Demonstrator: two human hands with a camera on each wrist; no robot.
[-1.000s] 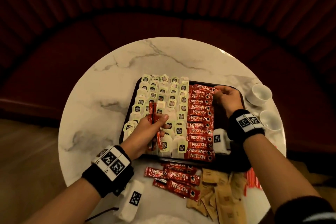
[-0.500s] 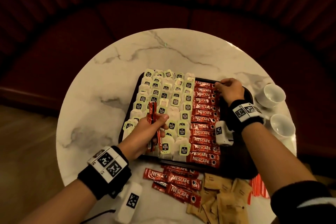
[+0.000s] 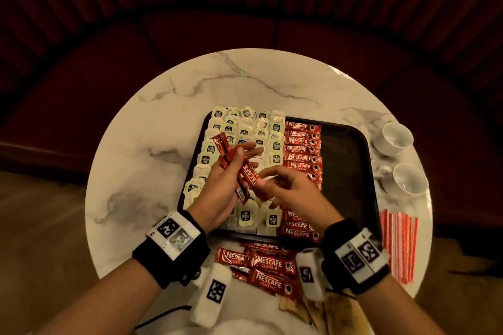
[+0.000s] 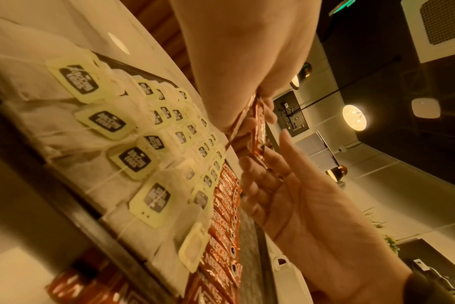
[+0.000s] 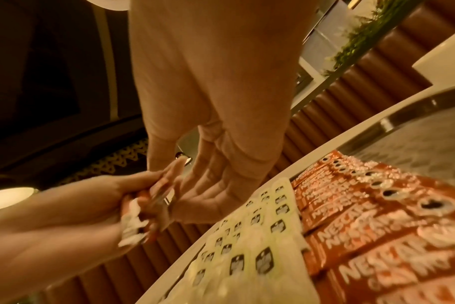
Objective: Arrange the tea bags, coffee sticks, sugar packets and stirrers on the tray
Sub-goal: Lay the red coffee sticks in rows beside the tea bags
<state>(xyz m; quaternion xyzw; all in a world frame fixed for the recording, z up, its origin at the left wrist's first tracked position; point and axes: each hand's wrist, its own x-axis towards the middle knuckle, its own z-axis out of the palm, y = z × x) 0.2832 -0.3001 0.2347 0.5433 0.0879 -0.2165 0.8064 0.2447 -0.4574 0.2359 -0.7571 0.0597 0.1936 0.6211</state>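
1. Left hand (image 3: pixel 220 187) grips a bunch of coffee sticks (image 3: pixel 246 177) above the tray (image 3: pixel 351 171).
2. Right hand (image 3: pixel 288 190) pinches one stick's near end.
3. Loose sticks (image 3: pixel 261 264) lie near the tray.

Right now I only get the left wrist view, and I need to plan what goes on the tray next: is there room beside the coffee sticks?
Observer: Yes. In the head view the right part of the black tray, beyond the row of Nescafe sticks, is bare.
Operator: Where are the stirrers?
Observer: A bundle of red-and-white stirrers lies on the marble table, to the right of the tray.
Operator: And the sugar?
Observer: Brown sugar packets lie at the near edge of the table, off the tray and partly hidden by the right wrist.
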